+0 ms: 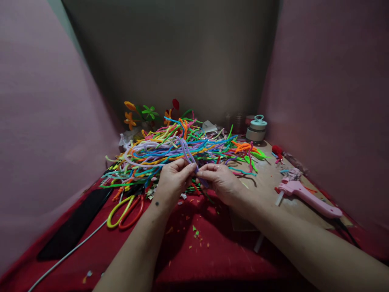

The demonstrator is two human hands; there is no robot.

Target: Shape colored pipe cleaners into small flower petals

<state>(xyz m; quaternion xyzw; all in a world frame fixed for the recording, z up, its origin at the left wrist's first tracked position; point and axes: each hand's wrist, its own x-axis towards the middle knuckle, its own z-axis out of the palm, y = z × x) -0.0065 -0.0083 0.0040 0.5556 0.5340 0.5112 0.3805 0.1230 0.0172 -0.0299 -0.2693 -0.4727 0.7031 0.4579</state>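
Both hands meet over the front of a big heap of coloured pipe cleaners. Purple pipe cleaners stand up from between my fingers, and their lower part shows below the fingertips. My left hand pinches them between thumb and forefinger. My right hand is closed on the same purple strands just to the right, its thumb and fingertips almost touching the left ones. How the strands are bent at the pinch is mostly hidden.
Scissors with yellow and red handles, a black flat slab and a white cable lie left. A pink glue gun rests on a board at right. Behind are pipe-cleaner flowers and a lidded jar. Scraps dot the red cloth.
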